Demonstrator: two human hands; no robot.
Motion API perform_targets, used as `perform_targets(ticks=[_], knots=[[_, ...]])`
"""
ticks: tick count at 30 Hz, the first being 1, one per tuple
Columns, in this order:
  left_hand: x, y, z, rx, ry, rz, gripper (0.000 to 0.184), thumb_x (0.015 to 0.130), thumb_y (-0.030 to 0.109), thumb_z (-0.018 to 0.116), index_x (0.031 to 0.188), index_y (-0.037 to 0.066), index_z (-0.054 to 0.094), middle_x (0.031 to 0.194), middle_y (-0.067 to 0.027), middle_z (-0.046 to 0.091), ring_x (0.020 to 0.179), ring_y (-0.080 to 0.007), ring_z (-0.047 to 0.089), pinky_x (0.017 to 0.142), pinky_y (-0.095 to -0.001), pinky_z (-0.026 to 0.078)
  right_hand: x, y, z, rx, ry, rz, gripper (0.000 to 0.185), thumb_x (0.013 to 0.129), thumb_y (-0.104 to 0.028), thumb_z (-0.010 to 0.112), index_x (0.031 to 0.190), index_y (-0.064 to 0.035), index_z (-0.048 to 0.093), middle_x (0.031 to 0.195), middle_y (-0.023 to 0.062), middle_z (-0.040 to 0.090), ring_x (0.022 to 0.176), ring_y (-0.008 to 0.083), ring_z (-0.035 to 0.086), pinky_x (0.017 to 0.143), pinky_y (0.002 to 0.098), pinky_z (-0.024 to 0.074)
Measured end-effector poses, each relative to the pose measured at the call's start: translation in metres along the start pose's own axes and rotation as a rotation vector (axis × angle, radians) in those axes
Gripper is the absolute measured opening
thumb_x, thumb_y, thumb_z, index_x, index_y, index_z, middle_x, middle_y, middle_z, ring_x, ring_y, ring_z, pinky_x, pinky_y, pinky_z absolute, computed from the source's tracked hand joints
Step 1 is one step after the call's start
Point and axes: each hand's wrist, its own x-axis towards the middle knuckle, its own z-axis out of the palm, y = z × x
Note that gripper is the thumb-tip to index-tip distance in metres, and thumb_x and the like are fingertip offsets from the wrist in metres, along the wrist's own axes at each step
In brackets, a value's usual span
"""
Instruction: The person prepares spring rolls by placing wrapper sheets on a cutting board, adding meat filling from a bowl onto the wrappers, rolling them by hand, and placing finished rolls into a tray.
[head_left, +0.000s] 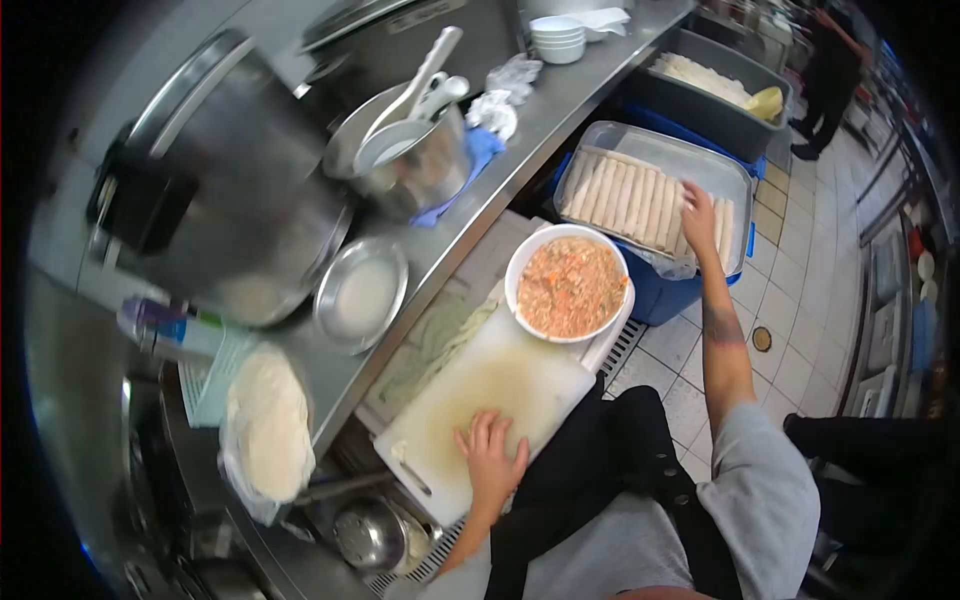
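While what look like wrappers [268, 425] lie stacked at left, our left hand [490, 468] is loosely spread at the board [520, 375], holding nothing. At the board's far end, the bowl [512, 272] is nearly full of filling [572, 288], so we judge plenty is left. Farther right, many finished rolls [622, 200] lie in the tray [695, 155]; our right hand [698, 218] is among them, fingers partly curled, whether gripping one we cannot tell.
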Motion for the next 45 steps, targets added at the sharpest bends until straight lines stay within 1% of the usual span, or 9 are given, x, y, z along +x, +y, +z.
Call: perform_targets(ticks=[8, 15, 17, 22, 26, 29, 33, 38, 45], knots=[[-0.013, -0.019, -0.059, -0.093, 0.391, 0.142, 0.030, 0.079, 0.013, 0.073, 0.107, 0.008, 0.065, 0.130, -0.0147, 0.055, 0.133, -0.0359, 0.047, 0.114, -0.0623, 0.023, -0.250, -0.012, -0.095, 0.168, 0.096, 0.417, 0.045, 0.092, -0.008, 0.063, 0.136, -0.0119, 0.055, 0.132, 0.0110, 0.055, 0.105, 0.0172, 0.059, 0.083, 0.0309, 0.0513], [-0.032, -0.077, -0.208, 0.099, 0.832, 0.011, 0.026, 0.082, 0.007, 0.070, 0.106, 0.001, 0.066, 0.134, -0.0207, 0.055, 0.129, -0.0395, 0.051, 0.108, -0.0578, 0.038, -0.254, -0.056, -0.125, 0.079, 0.065, 0.230, 0.040, 0.094, -0.016, 0.066, 0.133, -0.0110, 0.058, 0.131, 0.0075, 0.057, 0.100, 0.0165, 0.060, 0.080, 0.0295, 0.0508], [-0.028, -0.106, -0.249, -0.053, 0.654, -0.101, 0.033, 0.087, 0.016, 0.069, 0.117, 0.003, 0.064, 0.143, -0.0191, 0.050, 0.134, -0.0390, 0.046, 0.109, -0.0605, 0.034, -0.242, -0.064, -0.124, 0.083, 0.057, 0.122, 0.037, 0.095, -0.015, 0.065, 0.130, -0.0090, 0.059, 0.128, 0.0067, 0.060, 0.099, 0.0158, 0.060, 0.079, 0.0286, 0.0503], [-0.013, -0.169, -0.271, 0.400, 0.231, -0.237, 0.048, 0.097, 0.042, 0.053, 0.142, 0.024, 0.051, 0.155, -0.0056, 0.040, 0.145, -0.0340, 0.032, 0.110, -0.0669, 0.022, -0.259, -0.101, -0.115, -0.089, -0.006, -0.105, 0.028, 0.096, -0.013, 0.062, 0.123, -0.0048, 0.064, 0.116, 0.0054, 0.066, 0.090, 0.0120, 0.058, 0.073, 0.0243, 0.0475], [-0.007, -0.188, -0.272, 0.345, 0.154, -0.259, 0.047, 0.100, 0.048, 0.044, 0.145, 0.033, 0.049, 0.157, -0.0009, 0.038, 0.147, -0.0311, 0.030, 0.110, -0.0683, 0.018, -0.298, -0.063, -0.122, 0.096, -0.115, 0.233, 0.028, 0.096, -0.015, 0.063, 0.122, -0.0074, 0.065, 0.114, 0.0025, 0.066, 0.096, 0.0108, 0.060, 0.081, 0.0243, 0.0474], [-0.007, -0.194, -0.276, 0.341, 0.216, -0.198, 0.042, 0.097, 0.045, 0.052, 0.137, 0.033, 0.058, 0.150, -0.0011, 0.049, 0.138, -0.0307, 0.043, 0.105, -0.0647, 0.028, -0.329, -0.089, -0.125, 0.200, -0.020, 0.356, 0.027, 0.096, -0.018, 0.063, 0.122, -0.0089, 0.066, 0.112, 0.0010, 0.067, 0.089, 0.0077, 0.058, 0.077, 0.0226, 0.0461], [0.003, -0.187, -0.288, 0.281, 0.296, -0.115, 0.028, 0.088, 0.034, 0.068, 0.112, 0.021, 0.074, 0.125, -0.0027, 0.066, 0.116, -0.0281, 0.058, 0.100, -0.0454, 0.040, -0.337, -0.065, -0.140, 0.165, -0.008, 0.321, 0.026, 0.096, -0.020, 0.063, 0.119, -0.0087, 0.067, 0.101, -0.0005, 0.067, 0.073, 0.0044, 0.052, 0.066, 0.0219, 0.0415], [0.017, -0.202, -0.286, 0.022, 0.382, -0.069, 0.013, 0.078, 0.019, 0.077, 0.086, 0.008, 0.078, 0.094, -0.0064, 0.072, 0.094, -0.0264, 0.064, 0.088, -0.0326, 0.047, -0.347, -0.098, -0.115, 0.220, -0.037, 0.203, 0.023, 0.096, -0.014, 0.064, 0.116, -0.0028, 0.066, 0.100, 0.0020, 0.067, 0.082, 0.0065, 0.056, 0.072, 0.0222, 0.0444], [0.029, -0.224, -0.288, -0.103, 0.348, -0.068, 0.015, 0.082, 0.014, 0.076, 0.087, -0.001, 0.075, 0.085, -0.0081, 0.069, 0.076, -0.0161, 0.064, 0.071, -0.0292, 0.049, -0.331, -0.260, 0.011, 0.291, -0.430, -0.083, 0.017, 0.092, -0.005, 0.064, 0.109, -0.0015, 0.068, 0.105, 0.0056, 0.065, 0.099, 0.0147, 0.062, 0.082, 0.0284, 0.0507]])
